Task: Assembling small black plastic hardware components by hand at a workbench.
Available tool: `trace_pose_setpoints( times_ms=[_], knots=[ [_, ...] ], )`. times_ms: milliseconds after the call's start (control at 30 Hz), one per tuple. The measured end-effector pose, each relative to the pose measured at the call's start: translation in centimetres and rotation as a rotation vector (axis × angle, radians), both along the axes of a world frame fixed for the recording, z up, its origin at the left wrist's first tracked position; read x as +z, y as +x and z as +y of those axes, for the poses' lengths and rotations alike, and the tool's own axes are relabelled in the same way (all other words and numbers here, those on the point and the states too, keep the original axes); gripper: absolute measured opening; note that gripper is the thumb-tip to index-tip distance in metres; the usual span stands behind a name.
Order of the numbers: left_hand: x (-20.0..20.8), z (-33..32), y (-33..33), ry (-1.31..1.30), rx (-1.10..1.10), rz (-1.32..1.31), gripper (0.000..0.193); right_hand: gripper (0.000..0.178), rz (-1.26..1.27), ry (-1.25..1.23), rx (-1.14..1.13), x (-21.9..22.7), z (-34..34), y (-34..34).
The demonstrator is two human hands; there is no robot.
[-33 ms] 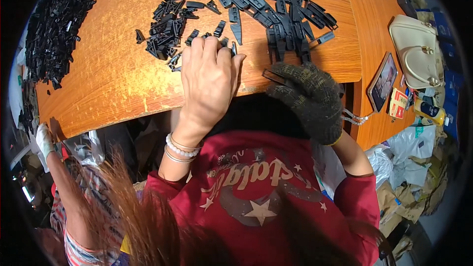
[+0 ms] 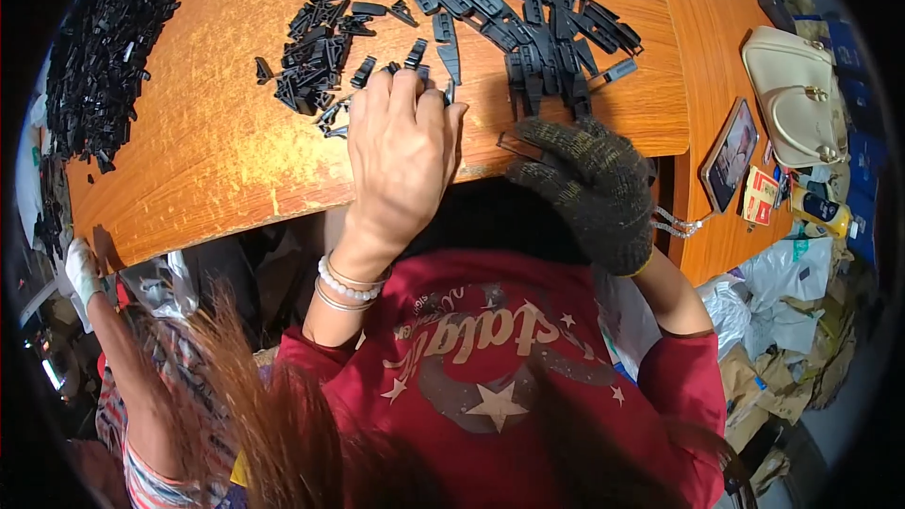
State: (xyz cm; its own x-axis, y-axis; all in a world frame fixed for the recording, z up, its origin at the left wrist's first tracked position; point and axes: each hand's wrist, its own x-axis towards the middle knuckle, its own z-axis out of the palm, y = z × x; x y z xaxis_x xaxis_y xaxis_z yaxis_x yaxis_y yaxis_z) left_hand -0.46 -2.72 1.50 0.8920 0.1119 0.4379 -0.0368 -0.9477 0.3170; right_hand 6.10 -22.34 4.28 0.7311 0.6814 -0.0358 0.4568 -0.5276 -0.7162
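My left hand (image 2: 401, 137), bare with bracelets at the wrist, rests on the table's near edge with its fingers curled. A small black plastic piece (image 2: 450, 92) shows between its thumb and index finger; the fingertips are hidden. Right of it, my right hand (image 2: 589, 184) wears a dark knitted glove. Its closed fingers hold a slim black plastic part (image 2: 520, 148) at the table edge. Beyond the right hand lies a heap of long, tapered, slotted black plastic pieces (image 2: 542, 33). Short black clip-like pieces (image 2: 320, 57) are piled just beyond and left of my left hand.
The orange wooden table (image 2: 207, 123) has a worn surface. A large heap of small black parts (image 2: 108, 66) covers its far left. On the right are a phone (image 2: 731, 155), a cream handbag (image 2: 792, 99) and a yellow bottle (image 2: 822, 210). Another person's gloved hand (image 2: 83, 269) touches the left corner.
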Motion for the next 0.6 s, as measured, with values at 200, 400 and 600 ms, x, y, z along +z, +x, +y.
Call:
trace_pose_setpoints(
  times_ms=[200,400,600],
  knots=[
    [-1.4,-0.6,-0.7,-0.411,-0.188,0.002,0.016,0.038,-0.103,-0.142,-0.006,0.3,-0.2,0.0],
    [-2.0,-0.4,-1.0,-0.558,-0.291,-0.002,0.018,0.033,-0.133,-0.120,0.091,0.8,0.4,0.7],
    [-2.5,-0.3,-1.1,-0.577,-0.315,-0.023,0.023,0.028,-0.267,-0.208,0.286,1.2,1.5,1.6]
  ],
)
